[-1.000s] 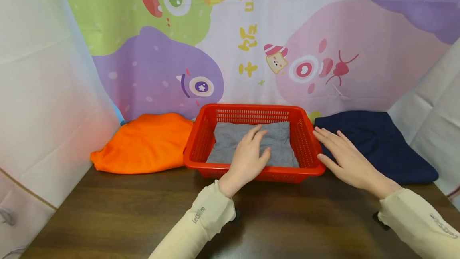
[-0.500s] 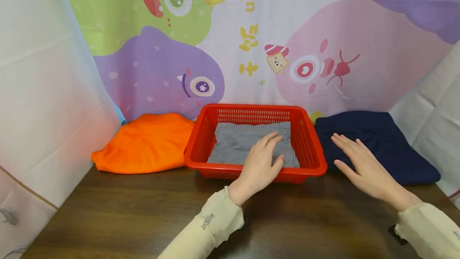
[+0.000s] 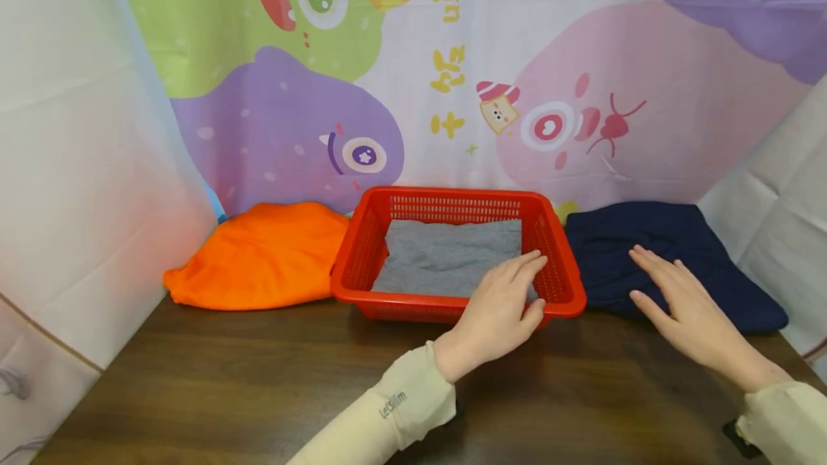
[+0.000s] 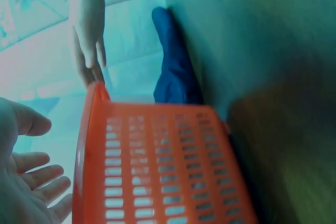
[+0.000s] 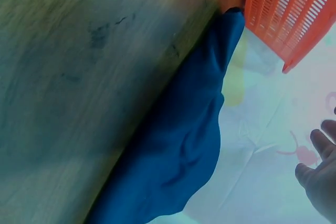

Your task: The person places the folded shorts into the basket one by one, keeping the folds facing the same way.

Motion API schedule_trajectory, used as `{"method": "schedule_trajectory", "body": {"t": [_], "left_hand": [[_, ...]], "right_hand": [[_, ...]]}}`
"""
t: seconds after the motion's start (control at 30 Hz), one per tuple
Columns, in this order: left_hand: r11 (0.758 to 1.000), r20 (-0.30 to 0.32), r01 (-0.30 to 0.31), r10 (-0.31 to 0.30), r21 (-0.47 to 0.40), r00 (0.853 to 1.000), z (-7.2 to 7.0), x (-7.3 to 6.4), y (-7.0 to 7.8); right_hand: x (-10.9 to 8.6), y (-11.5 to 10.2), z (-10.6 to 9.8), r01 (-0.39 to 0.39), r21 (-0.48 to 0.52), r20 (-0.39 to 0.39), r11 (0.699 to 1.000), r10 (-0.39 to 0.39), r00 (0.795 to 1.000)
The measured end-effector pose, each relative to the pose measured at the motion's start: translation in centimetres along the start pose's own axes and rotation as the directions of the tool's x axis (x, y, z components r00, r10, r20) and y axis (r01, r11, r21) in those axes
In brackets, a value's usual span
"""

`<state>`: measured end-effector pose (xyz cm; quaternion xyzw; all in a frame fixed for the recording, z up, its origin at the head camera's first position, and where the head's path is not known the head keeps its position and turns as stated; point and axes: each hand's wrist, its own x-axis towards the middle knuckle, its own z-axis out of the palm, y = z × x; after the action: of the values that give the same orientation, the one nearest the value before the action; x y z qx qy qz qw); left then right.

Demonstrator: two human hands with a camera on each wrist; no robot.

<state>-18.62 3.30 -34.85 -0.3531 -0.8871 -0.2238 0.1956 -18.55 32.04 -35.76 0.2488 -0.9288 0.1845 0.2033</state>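
Observation:
A red plastic basket with slotted walls stands on the table, and a folded grey cloth lies flat inside it. Over the basket's front right part hovers my left hand, fingers loosely extended and nothing held; the left wrist view shows its fingers apart from the basket wall. To the right of the basket lies a folded navy cloth. My right hand is held above that cloth's front, its fingers straight; the right wrist view shows a gap between the hand and the navy cloth.
An orange cloth lies left of the basket, against its side. Behind everything hangs a printed cartoon curtain. White sheets close in both sides. The brown wooden table extends in front of the basket.
Both hands have moved to the right: the left from the basket's middle to its front right corner, the right from the basket's rim to over the navy cloth. Basket and cloths stay put.

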Motion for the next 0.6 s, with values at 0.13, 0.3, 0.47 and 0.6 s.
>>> {"method": "schedule_trajectory", "body": {"t": [0.13,0.3,0.47,0.6], "left_hand": [[0.997,0.003,-0.075,0.075,0.03,0.997,0.9,0.0,1.1],[0.992,0.035,-0.126,0.125,0.028,0.991,1.7,0.0,2.3],[0.98,0.039,-0.192,0.19,0.05,0.981,2.3,-0.1,3.3],[0.975,0.043,-0.211,0.208,0.073,0.977,2.7,-0.6,4.1]], "right_hand": [[-0.6,0.5,-0.5,-0.039,-0.003,-0.022,0.999,0.039,0.999],[-1.4,1.2,-0.9,-0.088,0.019,-0.006,0.996,0.088,0.996],[-2.2,1.9,-0.7,-0.118,0.046,0.028,0.992,0.117,0.993],[-2.7,2.6,-0.6,-0.157,0.067,0.066,0.985,0.152,0.986]]}}
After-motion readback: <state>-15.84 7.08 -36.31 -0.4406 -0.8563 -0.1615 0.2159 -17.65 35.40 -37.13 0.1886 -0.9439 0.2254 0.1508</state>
